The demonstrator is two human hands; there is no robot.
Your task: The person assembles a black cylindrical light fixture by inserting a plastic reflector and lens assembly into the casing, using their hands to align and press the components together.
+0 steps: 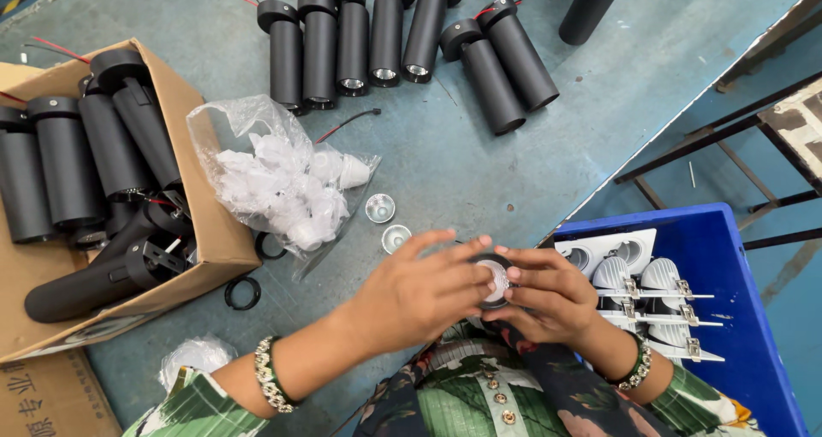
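Two hands hold a small round lamp part over a blue-grey worktable [479,159].

A cardboard box [210,231] of black tube lamps sits far left, a blue crate [753,317] far right, at the table edge. Between them, the left hand [419,291] and right hand [548,296] pinch a black ring with white reflector [494,280] from both sides, its open face pointing up toward the camera. Open tabletop lies just ahead.
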